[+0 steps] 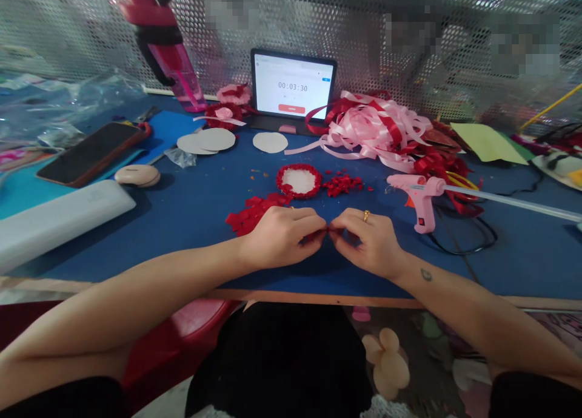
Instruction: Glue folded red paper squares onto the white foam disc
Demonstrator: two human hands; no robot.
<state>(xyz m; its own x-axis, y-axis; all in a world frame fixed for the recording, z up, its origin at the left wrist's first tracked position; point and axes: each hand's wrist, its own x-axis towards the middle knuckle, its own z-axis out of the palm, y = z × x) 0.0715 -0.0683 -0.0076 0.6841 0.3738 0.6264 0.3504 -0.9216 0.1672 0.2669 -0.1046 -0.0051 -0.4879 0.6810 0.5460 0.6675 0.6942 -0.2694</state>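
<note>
My left hand (284, 236) and my right hand (370, 239) meet just above the table's front part, fingertips pinched together. Between them shows a tiny bit of a red ribbon piece (328, 229), mostly hidden by the fingers. Flat red ribbon pieces (254, 213) lie in a pile beside and partly behind my left hand. Beyond the hands is a white disc (299, 181) with a ruffled red border around its rim. To its right sits a small heap of folded red pieces (343, 185). A pink glue gun (421, 199) lies right of my right hand.
Pale discs (218, 140) and a tangle of pink and red ribbon (373, 130) lie farther back. A tablet (293, 87) showing a timer stands behind them. On the left are a phone (93, 154), a mouse (137, 175), a long white case (63, 221) and a pink bottle (175, 66).
</note>
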